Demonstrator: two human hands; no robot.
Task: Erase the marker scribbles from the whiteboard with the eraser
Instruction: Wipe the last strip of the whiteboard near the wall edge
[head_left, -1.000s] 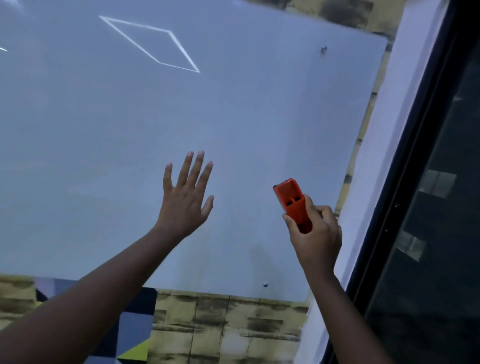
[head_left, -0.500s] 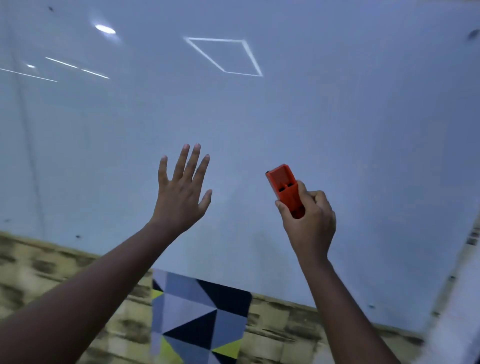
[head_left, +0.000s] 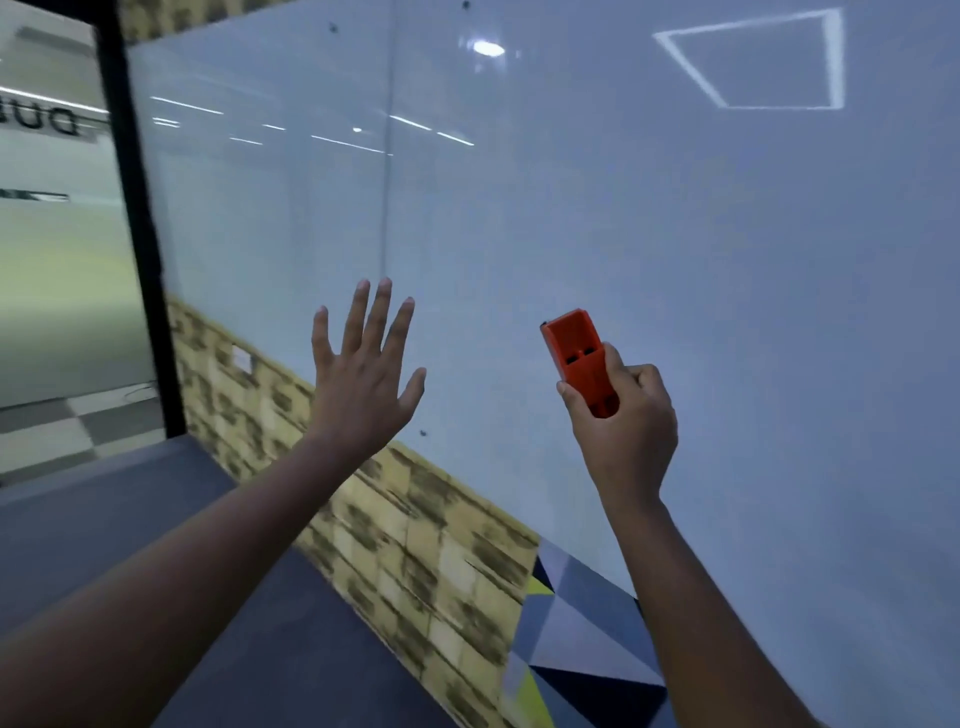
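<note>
My right hand (head_left: 623, 415) is clamped around the lower half of the orange eraser (head_left: 579, 358), its upper end sticking up in front of the whiteboard (head_left: 675, 234). My left hand (head_left: 363, 374), well apart to the left, is spread flat, fingers splayed, palm toward the board. No scribbles visible near either hand.

Note that your right hand (head_left: 621, 415) hides the lower half of the eraser (head_left: 579, 358), the whiteboard (head_left: 623, 208) runs off the frame, and no scribbles are discernible.
</note>
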